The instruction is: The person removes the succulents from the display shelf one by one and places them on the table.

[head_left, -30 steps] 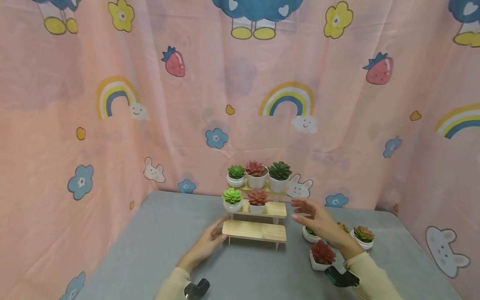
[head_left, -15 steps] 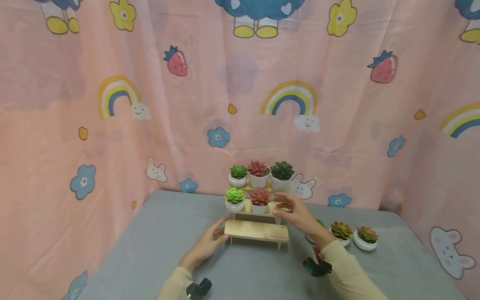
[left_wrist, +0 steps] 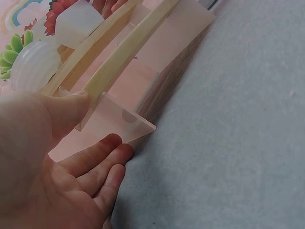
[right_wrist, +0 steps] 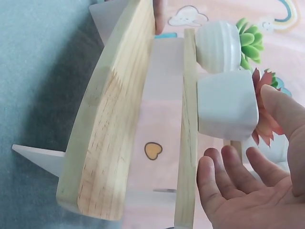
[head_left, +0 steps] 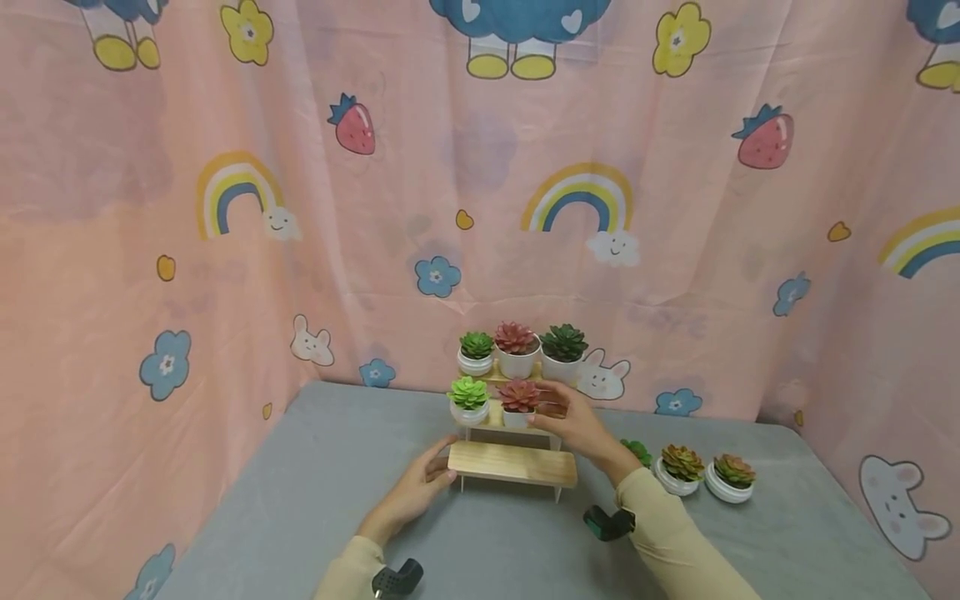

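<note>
A three-tier wooden plant stand (head_left: 512, 463) with clear legs stands on the table. My left hand (head_left: 414, 493) holds the left end of its lowest board, thumb in front and a finger at the back edge. On the middle board sit a bright green succulent (head_left: 468, 400) and a red succulent (head_left: 519, 400) in a square white pot (right_wrist: 226, 105). My right hand (head_left: 573, 421) is at the red succulent's right side, fingers loosely bent. In the right wrist view, its thumb overlaps the red leaves and its fingers are apart from the pot.
The top board holds a small green succulent (head_left: 476, 351), a pink-red succulent (head_left: 516, 348) and a dark green succulent (head_left: 563, 352). Right of the stand are a partly hidden green succulent (head_left: 636, 452) and two orange-green succulents, one nearer (head_left: 679, 468) and one farther right (head_left: 731, 477).
My right hand has moved left, from above the loose pots to the red succulent on the middle board. My right forearm now hides the loose red succulent. My left hand stays in place.
</note>
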Tool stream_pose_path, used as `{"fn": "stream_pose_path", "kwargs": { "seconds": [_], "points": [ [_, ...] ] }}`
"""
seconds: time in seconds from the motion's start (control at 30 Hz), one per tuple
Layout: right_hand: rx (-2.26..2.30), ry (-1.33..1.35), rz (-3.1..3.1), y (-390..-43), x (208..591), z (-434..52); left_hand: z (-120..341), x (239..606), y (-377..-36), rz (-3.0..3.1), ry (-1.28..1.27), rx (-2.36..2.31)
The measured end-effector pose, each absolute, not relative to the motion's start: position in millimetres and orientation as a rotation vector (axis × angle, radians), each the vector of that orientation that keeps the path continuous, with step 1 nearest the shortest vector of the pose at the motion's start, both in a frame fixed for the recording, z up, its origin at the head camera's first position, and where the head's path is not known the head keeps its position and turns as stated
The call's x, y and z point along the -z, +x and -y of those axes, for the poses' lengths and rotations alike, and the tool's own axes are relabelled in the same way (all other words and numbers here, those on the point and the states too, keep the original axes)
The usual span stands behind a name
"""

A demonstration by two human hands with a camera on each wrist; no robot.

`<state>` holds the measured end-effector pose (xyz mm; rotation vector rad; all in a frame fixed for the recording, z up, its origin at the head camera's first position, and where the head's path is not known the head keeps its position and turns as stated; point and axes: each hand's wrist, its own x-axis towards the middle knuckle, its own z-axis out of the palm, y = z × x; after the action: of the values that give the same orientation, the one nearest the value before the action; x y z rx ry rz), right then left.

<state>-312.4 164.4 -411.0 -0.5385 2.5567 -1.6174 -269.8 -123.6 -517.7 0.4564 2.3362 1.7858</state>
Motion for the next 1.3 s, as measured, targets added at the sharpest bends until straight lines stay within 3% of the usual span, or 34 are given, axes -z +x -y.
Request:
{"fn": "stream_pose_path", "kwargs": {
  "seconds": [0.7, 1.3],
  "points": [
    [1.56, -0.559, -2.56, -323, 414, -163, 121, 522, -276, -2.322, 0.458, -1.779],
    [1.629, -0.662, -2.526, -304, 409, -182, 123, 521, -272, -2.337, 0.452, -1.78]
  ]
}}
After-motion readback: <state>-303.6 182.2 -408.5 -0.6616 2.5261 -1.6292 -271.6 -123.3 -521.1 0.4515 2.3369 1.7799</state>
